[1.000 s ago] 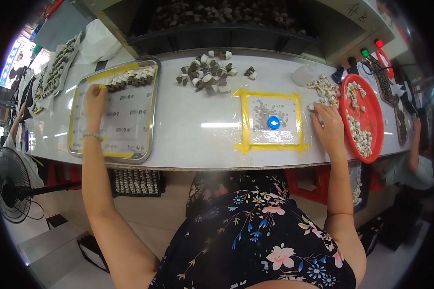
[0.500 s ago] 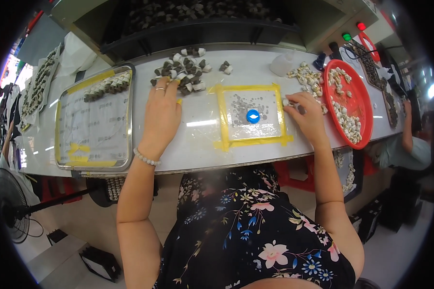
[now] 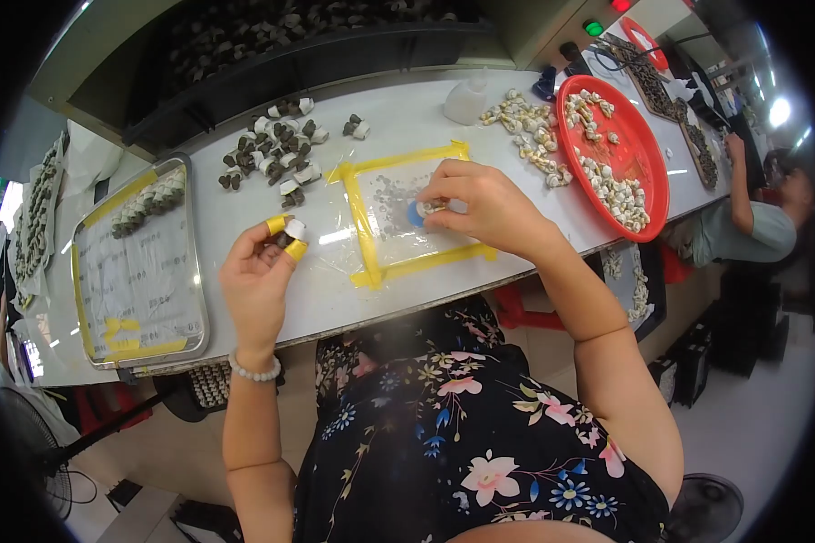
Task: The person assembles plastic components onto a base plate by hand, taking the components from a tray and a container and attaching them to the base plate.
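Between the yellow-taped thumb and finger of my left hand (image 3: pixel 255 294) is a small white-and-dark-brown piece (image 3: pixel 295 229), raised over the near part of the white table (image 3: pixel 321 299). My right hand (image 3: pixel 493 206) pinches a small whitish piece (image 3: pixel 430 207) directly over a round blue-and-white disc (image 3: pixel 414 215), partly covering it. That disc lies on a clear sheet bordered with yellow tape (image 3: pixel 364 237), spotted with grey marks. Beyond my left hand sits a loose pile of brown-and-white pieces (image 3: pixel 274 147).
At the left, a metal tray (image 3: pixel 201 281) holds a row of brown-and-white pieces. A red round tray (image 3: pixel 658 185) of whitish pieces stands at the right, beside a loose heap (image 3: pixel 527 128) and a translucent bottle (image 3: pixel 466 100). A co-worker (image 3: pixel 756 213) sits farther right.
My left hand has come back from the pile toward me with a brown-and-white piece. My right hand has moved left from the sheet's right edge to the blue disc. The view has shifted.
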`<state>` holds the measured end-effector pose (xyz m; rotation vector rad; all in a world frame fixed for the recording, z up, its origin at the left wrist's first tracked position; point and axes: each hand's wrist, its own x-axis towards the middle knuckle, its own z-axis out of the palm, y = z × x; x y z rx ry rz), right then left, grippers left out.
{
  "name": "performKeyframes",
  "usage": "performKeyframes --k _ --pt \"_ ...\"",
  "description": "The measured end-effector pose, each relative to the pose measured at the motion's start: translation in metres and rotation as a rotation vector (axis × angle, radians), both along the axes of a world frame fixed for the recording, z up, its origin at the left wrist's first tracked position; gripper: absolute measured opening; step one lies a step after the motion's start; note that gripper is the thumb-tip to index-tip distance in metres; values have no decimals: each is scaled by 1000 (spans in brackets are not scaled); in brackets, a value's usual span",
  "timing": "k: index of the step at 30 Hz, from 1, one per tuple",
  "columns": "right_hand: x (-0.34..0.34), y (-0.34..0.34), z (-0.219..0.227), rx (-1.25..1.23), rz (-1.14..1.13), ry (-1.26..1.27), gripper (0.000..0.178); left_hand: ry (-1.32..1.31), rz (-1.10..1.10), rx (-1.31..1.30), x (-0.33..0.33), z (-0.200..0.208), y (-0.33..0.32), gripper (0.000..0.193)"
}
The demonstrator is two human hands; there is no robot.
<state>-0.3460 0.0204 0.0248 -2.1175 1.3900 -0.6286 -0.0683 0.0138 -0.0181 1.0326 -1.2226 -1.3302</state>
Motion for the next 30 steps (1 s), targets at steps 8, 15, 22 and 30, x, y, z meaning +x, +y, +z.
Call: performKeyframes --k 8,15,22,30 --pt "4 -3 1 23 27 55 21 390 -58 196 -31 5 30 30" --pt "4 1 -2 15 -39 -108 22 473 -126 227 -56 -8 37 32" --pt "2 2 -1 -9 -49 -144 21 416 -147 224 -67 -16 38 31" --pt "15 11 9 267 -7 -510 22 421 -167 215 -67 -21 38 31"
